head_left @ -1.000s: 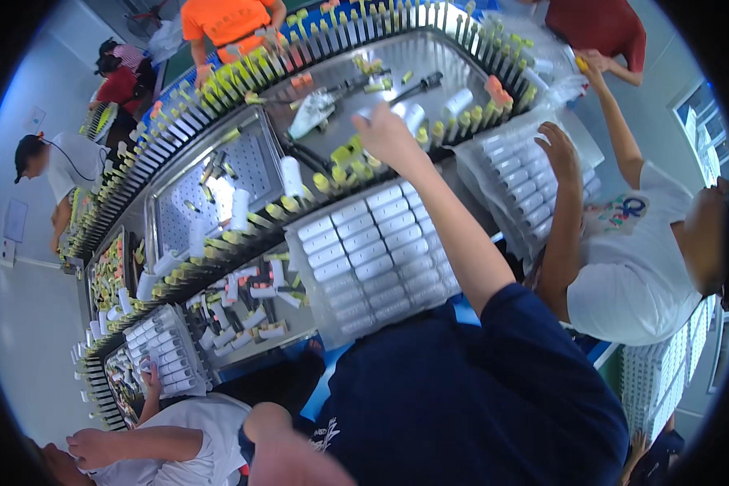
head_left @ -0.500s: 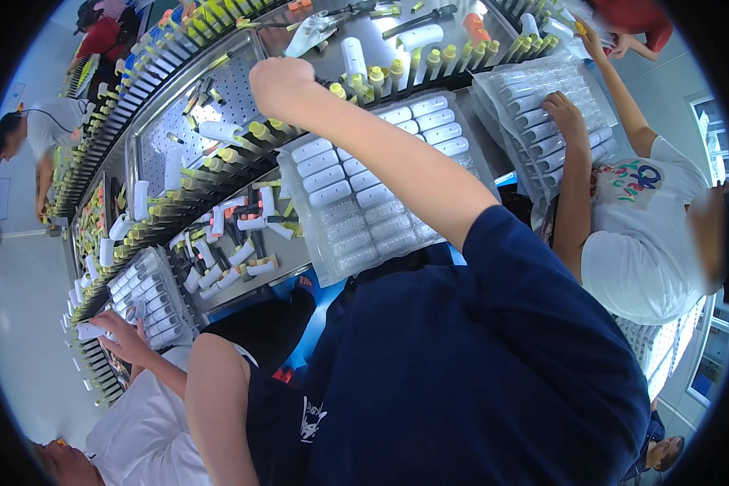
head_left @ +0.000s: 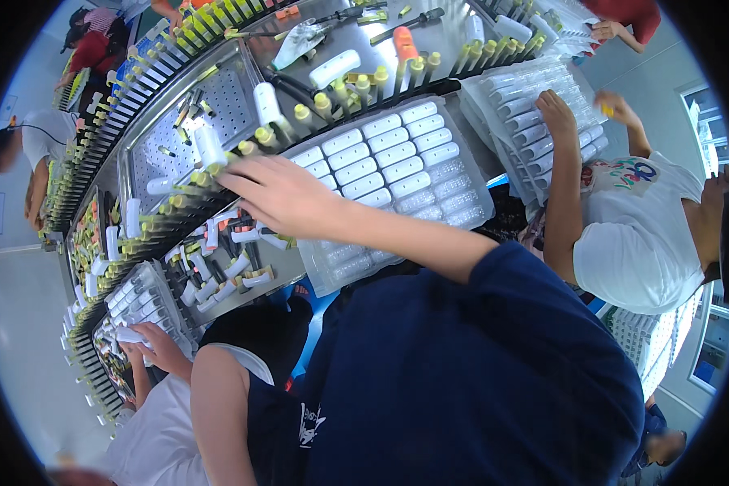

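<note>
My right hand (head_left: 271, 194) reaches left across a clear plastic tray (head_left: 320, 279). Its fingers are stretched out over a row of black pegs with pale yellow tips, and I see nothing held in them. Just beyond the fingertips a white curved plastic shell (head_left: 209, 147) stands at a peg. Another white shell (head_left: 266, 103) leans farther along the row. Several white oblong shells (head_left: 382, 124) fill the far part of the tray, while its near pockets hold none. My left arm (head_left: 223, 405) shows at the lower left, but its hand is out of view.
Behind the pegs, a metal worktop (head_left: 356, 36) carries a pale glove (head_left: 301, 42), an orange piece (head_left: 405, 42) and black-handled tools. Loose white and black parts (head_left: 231, 255) lie left of the tray. Co-workers sit close on both sides, the right one's hand (head_left: 557, 113) over another tray (head_left: 535, 85).
My right hand has come back from the far worktop, down and left to the peg row. The pegs, orange piece and loose shells have shifted left.
</note>
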